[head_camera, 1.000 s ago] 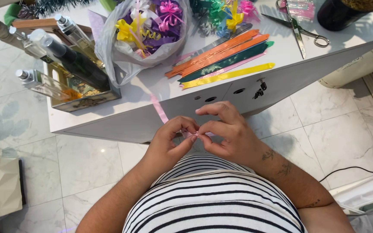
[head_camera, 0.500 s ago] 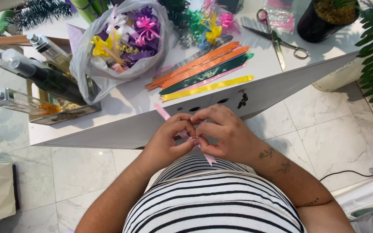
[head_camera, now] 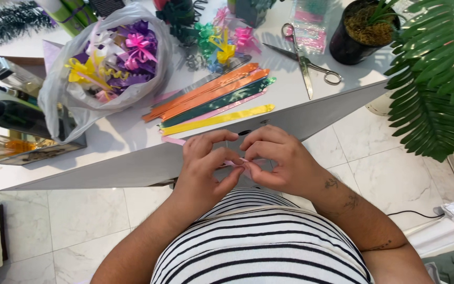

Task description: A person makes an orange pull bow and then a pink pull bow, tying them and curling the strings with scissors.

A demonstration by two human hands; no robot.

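My left hand (head_camera: 204, 169) and my right hand (head_camera: 278, 160) meet just below the white table's near edge (head_camera: 106, 171), above my striped shirt. Both pinch a thin pink ribbon strip (head_camera: 236, 163) between fingertips and thumbs; most of the strip is hidden by my fingers, and a short pink end (head_camera: 173, 140) lies on the table edge. Flat ribbon strips (head_camera: 214, 100) in orange, green, pink and yellow lie on the table just beyond my hands. A clear plastic bag of finished ribbon bows (head_camera: 112, 60) sits at the left.
Scissors (head_camera: 305, 62) lie at the far right of the table beside a dark plant pot (head_camera: 357, 38). Loose bows (head_camera: 222, 39) lie behind the strips. Bottles in a tray (head_camera: 11, 113) stand at the left. Green fern leaves (head_camera: 437, 79) hang at the right over the tiled floor.
The long pink strip that trailed onto the table has been drawn in between my fingers. My view has shifted right, bringing the fern and pot into sight. Both hands stay together.
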